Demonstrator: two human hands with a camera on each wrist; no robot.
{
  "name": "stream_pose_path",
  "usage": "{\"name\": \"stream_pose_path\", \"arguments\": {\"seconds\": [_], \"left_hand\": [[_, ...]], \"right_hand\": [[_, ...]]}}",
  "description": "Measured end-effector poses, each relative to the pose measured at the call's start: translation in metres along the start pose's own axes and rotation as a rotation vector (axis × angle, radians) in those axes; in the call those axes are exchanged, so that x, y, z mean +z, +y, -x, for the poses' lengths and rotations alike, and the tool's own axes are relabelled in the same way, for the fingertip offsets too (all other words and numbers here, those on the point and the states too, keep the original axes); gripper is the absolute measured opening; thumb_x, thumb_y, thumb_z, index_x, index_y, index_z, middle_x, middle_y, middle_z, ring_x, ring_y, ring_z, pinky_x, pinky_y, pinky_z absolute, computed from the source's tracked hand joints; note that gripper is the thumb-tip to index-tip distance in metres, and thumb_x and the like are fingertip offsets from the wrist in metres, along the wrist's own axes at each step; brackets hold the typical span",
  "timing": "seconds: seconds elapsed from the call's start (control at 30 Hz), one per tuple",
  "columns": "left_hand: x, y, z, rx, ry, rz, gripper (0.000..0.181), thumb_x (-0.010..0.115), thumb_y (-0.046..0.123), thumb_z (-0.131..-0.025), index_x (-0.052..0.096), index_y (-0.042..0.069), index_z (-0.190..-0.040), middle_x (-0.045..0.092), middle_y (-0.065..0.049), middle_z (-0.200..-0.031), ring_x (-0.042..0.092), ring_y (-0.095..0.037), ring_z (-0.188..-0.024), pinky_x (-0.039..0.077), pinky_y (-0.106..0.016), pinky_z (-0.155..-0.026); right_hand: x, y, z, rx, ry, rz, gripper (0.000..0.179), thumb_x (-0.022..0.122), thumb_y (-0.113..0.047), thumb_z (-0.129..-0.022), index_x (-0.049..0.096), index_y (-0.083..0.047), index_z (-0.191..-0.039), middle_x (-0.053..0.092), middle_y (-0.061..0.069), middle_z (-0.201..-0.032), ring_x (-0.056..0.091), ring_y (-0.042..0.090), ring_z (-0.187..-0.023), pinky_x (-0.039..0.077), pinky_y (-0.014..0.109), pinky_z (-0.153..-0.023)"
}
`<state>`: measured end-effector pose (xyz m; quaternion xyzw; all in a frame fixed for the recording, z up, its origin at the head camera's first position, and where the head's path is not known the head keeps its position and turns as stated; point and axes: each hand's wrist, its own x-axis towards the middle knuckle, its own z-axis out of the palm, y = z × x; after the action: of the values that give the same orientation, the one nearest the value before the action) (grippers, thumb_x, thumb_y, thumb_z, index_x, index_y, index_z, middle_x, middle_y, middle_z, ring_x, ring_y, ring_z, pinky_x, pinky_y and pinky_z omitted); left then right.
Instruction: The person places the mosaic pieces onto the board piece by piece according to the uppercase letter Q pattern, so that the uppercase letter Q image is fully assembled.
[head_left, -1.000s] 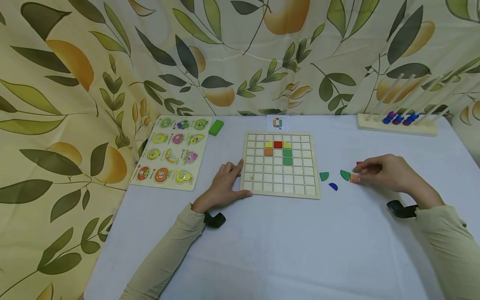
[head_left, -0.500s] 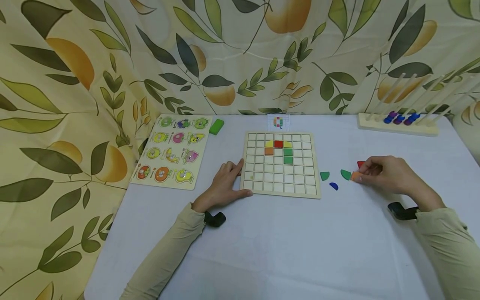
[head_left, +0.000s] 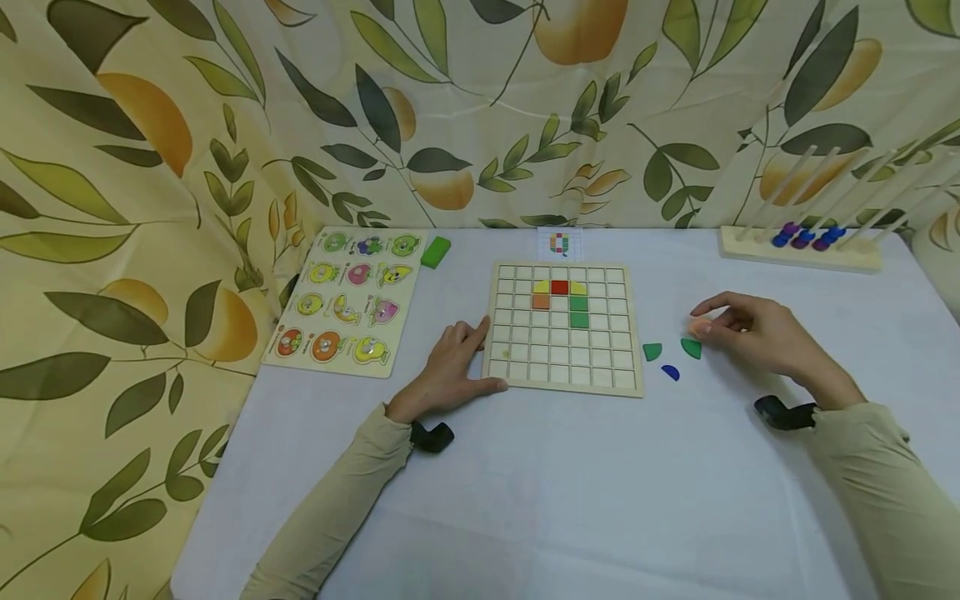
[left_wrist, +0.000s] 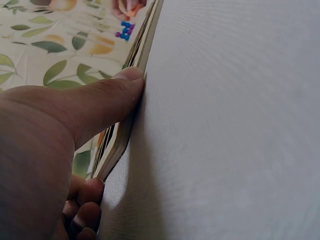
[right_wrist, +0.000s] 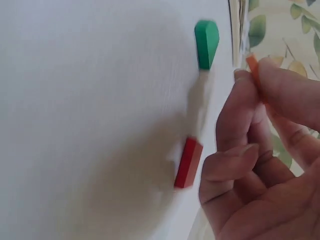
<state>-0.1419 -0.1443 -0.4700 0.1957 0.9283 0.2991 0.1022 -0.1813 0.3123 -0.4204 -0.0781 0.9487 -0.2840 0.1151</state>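
My left hand [head_left: 447, 367] braces the near left corner of the wooden grid board [head_left: 525, 387], thumb along the front edge and fingertips at the left side. On the board sit a red square [head_left: 559, 287], two yellow pieces, an orange square [head_left: 541, 302] and two green squares [head_left: 579, 319]. Right of it, my right hand [head_left: 750, 333] pinches a thin orange tile [right_wrist: 253, 65] between thumb and fingertips, raised over the table. Below that hand lie a green rounded piece [right_wrist: 206, 44] and a red piece [right_wrist: 188, 162]; the hand hides the red one in the head view.
Another green piece [head_left: 652, 352] and a blue half-disc [head_left: 671, 372] lie right of the board. A pattern card [head_left: 559, 243] is behind it. At left are a fruit puzzle board [head_left: 345, 300] and a green block [head_left: 436, 252]; a pegged bead rack [head_left: 802, 250] stands back right.
My right hand has lifted the orange tile off the table and moved it slightly left and toward the back. The left hand stays at the board's corner.
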Motion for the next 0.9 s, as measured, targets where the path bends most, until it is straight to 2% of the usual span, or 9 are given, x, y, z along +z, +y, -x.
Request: {"name": "stream_pose_path", "arguments": {"seconds": [0.2, 0.37, 0.5, 0.67, 0.9], "left_hand": [[0.001, -0.001, -0.001, -0.001, 0.000, -0.003, 0.109, 0.086, 0.043, -0.089, 0.023, 0.002, -0.168, 0.050, -0.013, -0.122, 0.039, -0.023, -0.106, 0.032, -0.033, -0.086], [0.000, 0.000, -0.001, -0.002, -0.006, 0.002, 0.109, 0.086, 0.043, -0.089, 0.023, 0.001, -0.168, 0.050, -0.013, -0.122, 0.039, -0.023, -0.105, 0.032, -0.032, -0.086], [-0.001, 0.001, 0.000, -0.002, -0.009, 0.010, 0.109, 0.086, 0.043, -0.089, 0.023, 0.001, -0.168, 0.050, -0.013, -0.122, 0.039, -0.022, -0.105, 0.031, -0.032, -0.085], [-0.001, 0.001, 0.000, 0.000, -0.009, 0.011, 0.109, 0.086, 0.044, -0.089, 0.023, 0.001, -0.168, 0.050, -0.012, -0.121, 0.039, -0.022, -0.104, 0.032, -0.031, -0.084], [-0.001, -0.001, 0.000, 0.012, -0.003, 0.007, 0.109, 0.086, 0.044, -0.089, 0.023, 0.000, -0.167, 0.050, -0.013, -0.120, 0.039, -0.022, -0.103, 0.031, -0.031, -0.084]], "right_hand": [[0.007, -0.013, -0.006, -0.014, 0.028, -0.048, 0.052, 0.076, -0.047, -0.098, 0.070, -0.010, -0.134, 0.075, 0.015, -0.112, 0.062, 0.007, -0.088, 0.043, 0.017, -0.075], [0.012, -0.025, -0.012, -0.045, 0.011, -0.087, 0.045, 0.076, -0.034, -0.100, 0.070, -0.008, -0.136, 0.076, 0.018, -0.115, 0.064, 0.002, -0.086, 0.046, 0.017, -0.072], [0.017, -0.034, -0.019, -0.078, 0.002, -0.116, 0.039, 0.076, -0.022, -0.100, 0.069, -0.006, -0.136, 0.077, 0.018, -0.113, 0.066, 0.006, -0.085, 0.048, 0.021, -0.069], [0.024, -0.047, -0.028, -0.098, -0.015, -0.138, 0.040, 0.076, -0.023, -0.100, 0.069, -0.005, -0.136, 0.076, 0.019, -0.115, 0.065, 0.011, -0.087, 0.049, 0.024, -0.067], [0.034, -0.067, -0.041, -0.109, -0.006, -0.165, 0.039, 0.080, -0.024, -0.097, 0.072, -0.007, -0.131, 0.077, 0.016, -0.111, 0.067, 0.017, -0.091, 0.048, 0.024, -0.072]]}}
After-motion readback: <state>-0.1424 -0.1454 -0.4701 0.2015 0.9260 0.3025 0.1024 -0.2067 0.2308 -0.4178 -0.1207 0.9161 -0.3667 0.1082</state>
